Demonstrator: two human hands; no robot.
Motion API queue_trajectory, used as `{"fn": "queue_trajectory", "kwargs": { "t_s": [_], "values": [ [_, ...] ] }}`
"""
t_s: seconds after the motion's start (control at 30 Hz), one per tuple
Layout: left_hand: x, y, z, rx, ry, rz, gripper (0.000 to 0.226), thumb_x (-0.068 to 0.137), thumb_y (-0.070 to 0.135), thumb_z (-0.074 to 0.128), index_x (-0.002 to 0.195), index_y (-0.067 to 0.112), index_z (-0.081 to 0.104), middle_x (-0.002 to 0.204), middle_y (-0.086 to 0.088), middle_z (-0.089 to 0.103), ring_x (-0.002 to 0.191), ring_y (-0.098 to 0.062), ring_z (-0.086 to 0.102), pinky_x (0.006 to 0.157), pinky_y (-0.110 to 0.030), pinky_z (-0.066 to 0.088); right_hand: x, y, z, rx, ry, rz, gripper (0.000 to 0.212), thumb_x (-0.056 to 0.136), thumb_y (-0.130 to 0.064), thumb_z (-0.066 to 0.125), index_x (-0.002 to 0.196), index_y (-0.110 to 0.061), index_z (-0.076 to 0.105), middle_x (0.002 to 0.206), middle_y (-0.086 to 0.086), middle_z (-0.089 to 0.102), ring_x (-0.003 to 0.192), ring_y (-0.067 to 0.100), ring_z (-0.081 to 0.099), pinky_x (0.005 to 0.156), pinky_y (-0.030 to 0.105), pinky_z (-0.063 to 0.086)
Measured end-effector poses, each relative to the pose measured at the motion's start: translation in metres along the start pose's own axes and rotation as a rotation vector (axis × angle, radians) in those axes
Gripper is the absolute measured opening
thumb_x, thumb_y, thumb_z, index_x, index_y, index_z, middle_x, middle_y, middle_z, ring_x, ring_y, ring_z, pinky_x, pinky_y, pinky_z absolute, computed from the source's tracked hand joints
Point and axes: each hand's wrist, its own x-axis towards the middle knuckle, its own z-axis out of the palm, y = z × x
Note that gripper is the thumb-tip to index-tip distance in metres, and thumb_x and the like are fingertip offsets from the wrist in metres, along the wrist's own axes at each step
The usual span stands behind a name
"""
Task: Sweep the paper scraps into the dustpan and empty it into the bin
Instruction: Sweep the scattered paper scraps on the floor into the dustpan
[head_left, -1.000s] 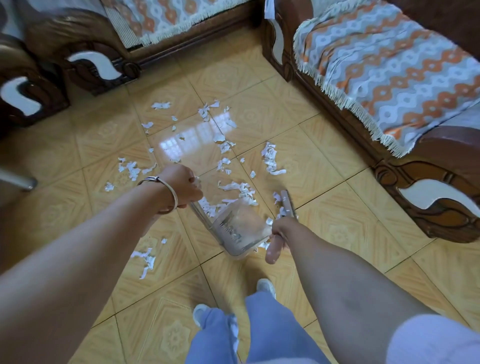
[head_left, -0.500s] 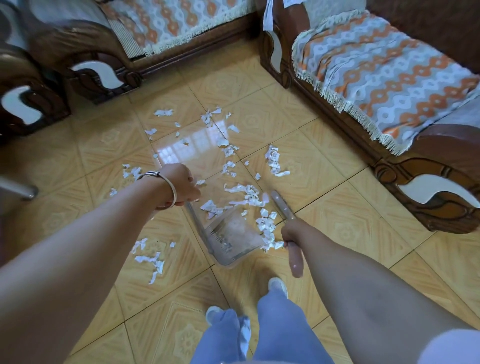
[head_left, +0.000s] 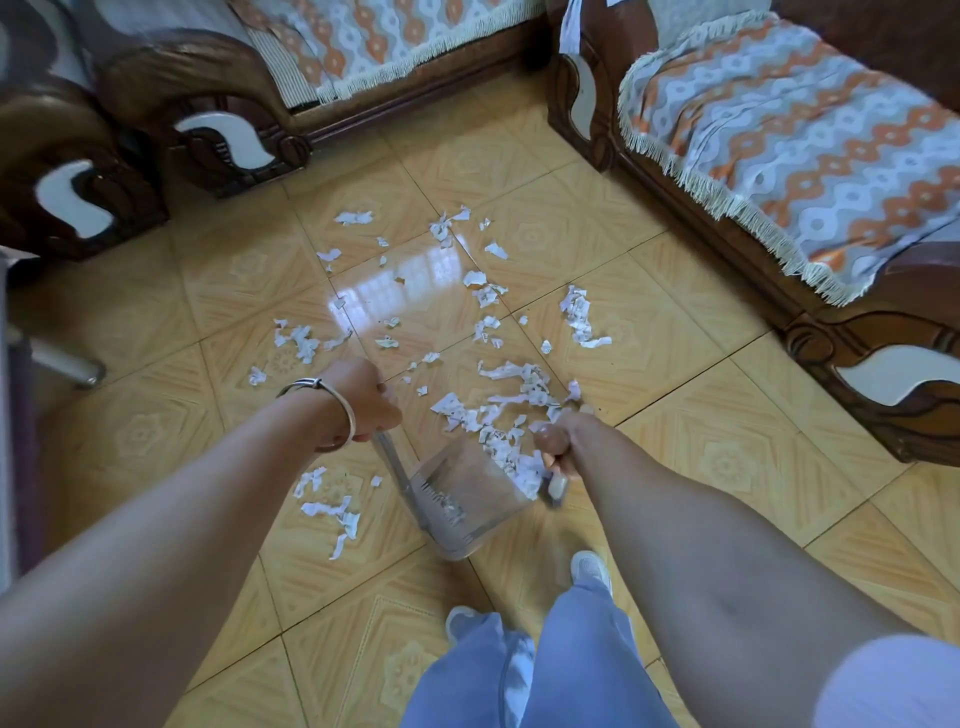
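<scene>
Head view, looking down past our own arms at the yellow tiled floor (head_left: 701, 452). At the far left a dark carved wooden armchair (head_left: 78, 171) stands at the edge, and a sofa (head_left: 291, 78) with a fringed orange-and-grey cover runs along the top. Our left hand (head_left: 363, 397), a metal bangle (head_left: 332, 410) on its wrist, is curled tight round the long handle of the dustpan (head_left: 462, 499). A small patch of paper scraps (head_left: 327, 501) lies on the tile just left of the pan, apart from it. The clear plastic pan rests on the floor between our two hands, its open mouth turned toward the main litter. More scraps are strewn across the tiles above it, thickest right at the pan's mouth, where a heap touches its front edge and right side. Our right hand (head_left: 563, 441) is fisted round the brush (head_left: 553, 486), whose pale end pokes out below the fist beside the pan's right corner; the bristles are hidden from us. Below, our blue trouser legs (head_left: 545, 670) and pale shoes (head_left: 589, 566) stand just behind the pan. On the right sits another sofa (head_left: 779, 156) with the same fringed cover.
</scene>
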Motion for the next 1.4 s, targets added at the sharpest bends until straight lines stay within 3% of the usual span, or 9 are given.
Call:
{"fn": "queue_trajectory", "kwargs": {
  "t_s": [0.23,0.37,0.5,0.57,0.67,0.87,1.0,1.3,1.4],
  "values": [
    [0.005,-0.016,-0.003,0.075,-0.016,-0.013,0.023,0.077,0.003,0.052,0.062,0.011,0.038,0.046,-0.002,0.042,0.036,-0.016,0.038,0.033,-0.015,0.029,0.034,-0.005,0.003,0.055,0.090,0.109,0.039,0.097,-0.006,0.036,0.058,-0.006,0.038,0.019,0.006,0.036,0.015,0.013,0.037,0.029,0.012,0.032],
    [0.006,-0.026,-0.004,0.090,-0.020,-0.015,0.023,0.077,0.004,0.054,0.059,0.010,0.040,0.047,-0.002,0.044,0.039,-0.018,0.042,0.036,-0.018,0.032,0.042,-0.002,0.018,-0.111,0.152,0.072,0.013,0.091,0.001,0.041,0.088,0.000,0.053,0.047,0.007,0.052,0.046,0.019,0.049,0.053,0.029,0.041],
    [0.009,-0.036,-0.002,0.107,-0.023,-0.019,0.024,0.076,0.003,0.054,0.056,0.009,0.042,0.046,-0.002,0.042,0.043,-0.020,0.043,0.039,-0.019,0.033,0.052,0.007,0.018,-0.229,0.270,0.054,0.044,0.089,0.005,0.047,0.133,0.001,0.044,0.034,0.008,0.057,0.048,0.019,0.058,0.062,0.033,0.051],
    [0.010,-0.042,0.002,0.120,-0.031,-0.025,0.023,0.077,0.004,0.055,0.058,0.009,0.043,0.048,-0.003,0.044,0.041,-0.019,0.042,0.039,-0.019,0.033,0.060,0.011,0.017,-0.254,0.312,0.057,0.055,0.088,0.004,0.051,0.141,-0.002,0.037,0.064,0.011,0.071,0.047,0.017,0.060,0.054,0.026,0.051],
    [0.013,-0.046,0.008,0.142,-0.051,-0.015,0.014,0.080,0.008,0.056,0.067,0.005,0.054,0.066,-0.009,0.056,0.043,-0.019,0.046,0.039,-0.021,0.036,0.068,0.018,0.013,-0.304,0.359,0.065,0.047,0.088,-0.002,0.052,0.134,0.002,0.045,0.097,0.011,0.068,0.064,0.018,0.060,0.047,0.024,0.045],
    [0.022,-0.051,0.025,0.113,-0.064,-0.038,0.026,0.082,0.007,0.056,0.060,0.010,0.043,0.056,-0.003,0.047,0.048,-0.018,0.048,0.043,-0.023,0.038,0.074,0.031,0.008,-0.313,0.336,0.080,0.045,0.090,-0.003,0.047,0.135,0.006,0.042,0.068,0.008,0.062,0.072,0.020,0.061,0.065,0.023,0.050],
    [0.029,-0.048,0.027,0.086,-0.036,-0.034,0.027,0.082,0.010,0.056,0.059,0.012,0.041,0.056,-0.002,0.043,0.051,-0.020,0.046,0.045,-0.022,0.038,0.075,0.032,0.006,-0.334,0.321,0.072,0.046,0.091,-0.002,0.045,0.134,0.009,0.038,0.043,0.006,0.061,0.038,0.014,0.059,0.038,0.011,0.042],
    [0.034,-0.038,0.044,0.037,-0.029,-0.023,0.033,0.081,0.009,0.051,0.055,0.015,0.032,0.057,-0.002,0.034,0.057,-0.023,0.047,0.048,-0.023,0.034,0.083,0.022,0.012,-0.263,0.346,0.002,0.046,0.088,-0.002,0.051,0.132,0.007,0.041,0.101,0.022,0.062,0.061,0.024,0.060,0.044,0.016,0.046],
    [0.032,-0.030,0.049,0.052,-0.030,-0.019,0.030,0.079,0.013,0.054,0.055,0.015,0.036,0.058,-0.002,0.043,0.060,-0.026,0.055,0.054,-0.024,0.042,0.081,0.018,0.010,-0.236,0.362,0.007,0.046,0.090,0.000,0.048,0.134,0.005,0.038,0.107,0.017,0.055,0.027,0.019,0.054,0.026,0.012,0.034]
  ]
}}
